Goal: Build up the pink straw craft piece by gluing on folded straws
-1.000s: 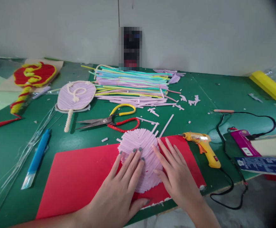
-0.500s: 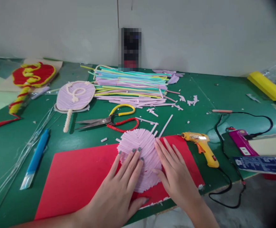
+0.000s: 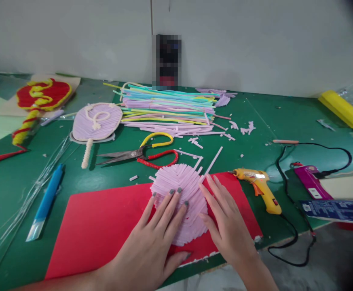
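A round lavender piece (image 3: 191,220), built from strips that look like pipe cleaners in a slanting pattern, lies on a red sheet (image 3: 103,226). My left hand (image 3: 153,238) rests with spread fingers over its left side, fingertips on the strips. My right hand (image 3: 227,220) lies along its right edge, fingers stretched out and thumb apart, touching the rim. A few strip ends stick out at the top. Just beyond are scissors (image 3: 140,152) with one yellow and one red handle. A yellow glue gun (image 3: 259,186) lies to the right of my right hand.
Behind are a pile of pastel pipe cleaners (image 3: 167,105), a lavender fan-shaped piece (image 3: 97,121) and a red-and-yellow one (image 3: 44,95). A blue pen-like tool (image 3: 46,202) lies left. Right stand a purple power bank-like box (image 3: 311,182) and a black cable (image 3: 288,186).
The fingers of my right hand have shifted slightly along the round piece's right edge. One finger of my left hand has slid a little to the right. The other things stay put.
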Tool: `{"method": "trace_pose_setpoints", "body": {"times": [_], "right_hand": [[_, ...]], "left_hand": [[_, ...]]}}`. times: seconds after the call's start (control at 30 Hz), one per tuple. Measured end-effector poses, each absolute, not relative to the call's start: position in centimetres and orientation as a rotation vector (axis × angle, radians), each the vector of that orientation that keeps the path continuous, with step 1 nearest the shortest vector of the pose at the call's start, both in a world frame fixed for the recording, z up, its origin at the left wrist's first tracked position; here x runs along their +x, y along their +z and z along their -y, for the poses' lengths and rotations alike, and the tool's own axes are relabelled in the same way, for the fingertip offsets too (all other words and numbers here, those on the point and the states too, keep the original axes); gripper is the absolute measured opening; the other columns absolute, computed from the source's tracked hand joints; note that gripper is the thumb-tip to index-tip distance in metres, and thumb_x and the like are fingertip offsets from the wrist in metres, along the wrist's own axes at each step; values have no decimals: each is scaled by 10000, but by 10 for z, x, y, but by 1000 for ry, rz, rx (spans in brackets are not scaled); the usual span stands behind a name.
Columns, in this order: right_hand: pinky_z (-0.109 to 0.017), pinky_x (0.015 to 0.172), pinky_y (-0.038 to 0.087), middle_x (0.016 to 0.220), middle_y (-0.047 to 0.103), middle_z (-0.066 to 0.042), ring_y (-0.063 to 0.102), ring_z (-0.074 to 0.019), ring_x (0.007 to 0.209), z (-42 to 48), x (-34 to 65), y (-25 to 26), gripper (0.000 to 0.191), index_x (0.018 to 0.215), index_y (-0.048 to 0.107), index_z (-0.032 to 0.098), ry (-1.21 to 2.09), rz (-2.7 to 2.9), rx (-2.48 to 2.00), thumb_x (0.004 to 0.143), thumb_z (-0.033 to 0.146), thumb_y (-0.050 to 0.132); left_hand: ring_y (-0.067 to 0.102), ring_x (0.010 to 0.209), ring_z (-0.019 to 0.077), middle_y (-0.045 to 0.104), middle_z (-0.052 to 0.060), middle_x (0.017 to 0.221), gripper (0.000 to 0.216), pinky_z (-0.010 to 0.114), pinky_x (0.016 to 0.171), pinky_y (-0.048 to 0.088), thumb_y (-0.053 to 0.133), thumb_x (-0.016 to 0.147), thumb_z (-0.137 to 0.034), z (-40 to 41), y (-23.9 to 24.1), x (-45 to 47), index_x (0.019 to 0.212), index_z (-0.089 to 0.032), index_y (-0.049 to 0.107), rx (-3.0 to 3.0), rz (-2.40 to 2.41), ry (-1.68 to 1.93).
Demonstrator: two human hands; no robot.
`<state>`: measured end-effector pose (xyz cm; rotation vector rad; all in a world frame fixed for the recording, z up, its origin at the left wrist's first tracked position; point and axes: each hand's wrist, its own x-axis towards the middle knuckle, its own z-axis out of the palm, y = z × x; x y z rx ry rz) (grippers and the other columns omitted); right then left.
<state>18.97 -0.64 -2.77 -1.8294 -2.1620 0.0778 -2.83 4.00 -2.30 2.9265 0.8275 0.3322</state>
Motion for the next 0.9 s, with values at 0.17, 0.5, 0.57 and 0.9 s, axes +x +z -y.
{"method": "trace_pose_setpoints", "body": {"times": [0.17,0.5,0.57,0.9], "right_hand": [[-444,1090,397,1455,462,-53,328,-227,1400,11,192,-31,513,1458,350,227,-3,2155,-1722,952,233,431],[-460,1086,403,1425,497,-63,354,-236,1385,7,190,-29,442,1386,464,194,19,2194,-1758,950,259,441],[-463,1079,411,1414,510,-66,366,-240,1378,6,190,-29,439,1384,470,207,26,2179,-1760,950,262,438],[-441,1088,401,1400,527,-58,354,-223,1386,9,192,-30,465,1411,421,197,-34,2175,-1712,947,224,441]], "left_hand": [[252,1422,280,368,123,1510,685,476,1142,237,389,926,-591,-40,-24,-28,1450,-151,358,2910,-827,347],[280,1409,287,376,129,1504,682,484,1124,258,383,925,-598,-42,-24,-27,1434,-144,388,2950,-829,326],[275,1412,286,373,128,1506,683,483,1128,252,379,927,-597,-41,-23,-27,1439,-144,379,2947,-829,330],[294,1403,288,373,128,1505,686,477,1113,256,381,921,-609,-40,-23,-27,1430,-148,396,2997,-838,312]]}}
